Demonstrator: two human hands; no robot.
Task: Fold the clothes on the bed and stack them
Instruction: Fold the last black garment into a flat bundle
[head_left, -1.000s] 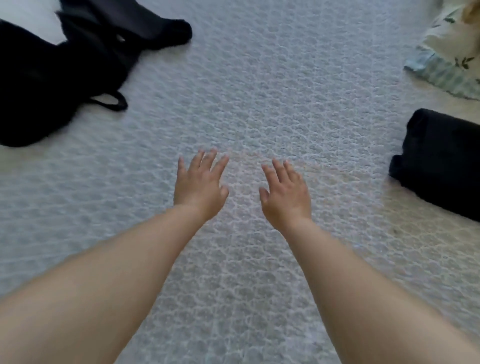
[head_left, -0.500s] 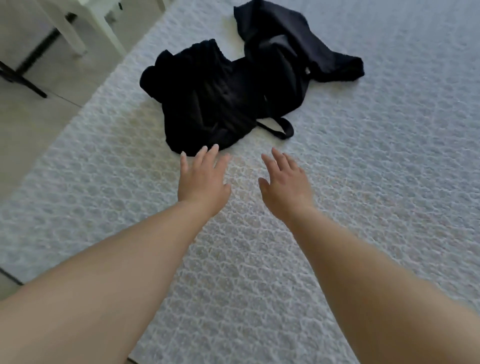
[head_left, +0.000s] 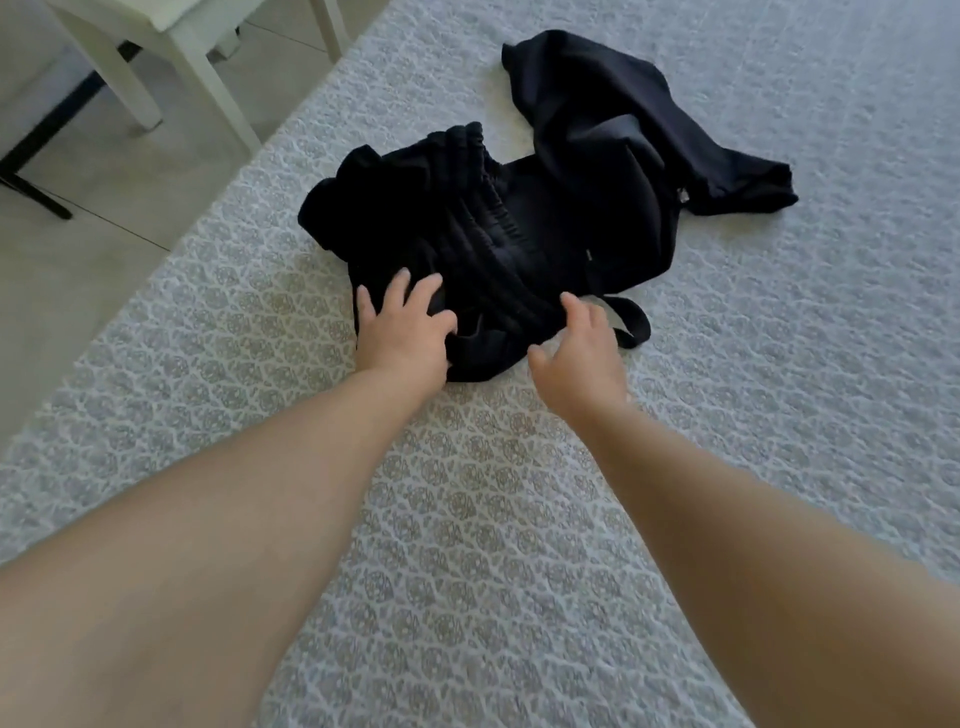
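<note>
A crumpled pile of black clothes (head_left: 467, 218) lies on the bed's patterned grey-white cover (head_left: 467, 519), near its left edge. The nearer garment shows a gathered elastic band; a second black garment (head_left: 613, 119) spreads behind it to the right. A black strap loop (head_left: 636, 325) sticks out at the pile's near right. My left hand (head_left: 402, 338) rests with spread fingers on the near edge of the pile. My right hand (head_left: 582, 358) is at the same edge beside the strap, fingers loosely bent, and I see no cloth gripped in it.
The bed's left edge runs diagonally from lower left to the top middle. Beyond it are a tiled floor (head_left: 78, 234), white furniture legs (head_left: 197, 67) and a black bar (head_left: 36, 197) on the floor.
The view has swung left, away from a folded black item at the right. Both hands have gone forward from bare cover to the near edge of the black pile.
</note>
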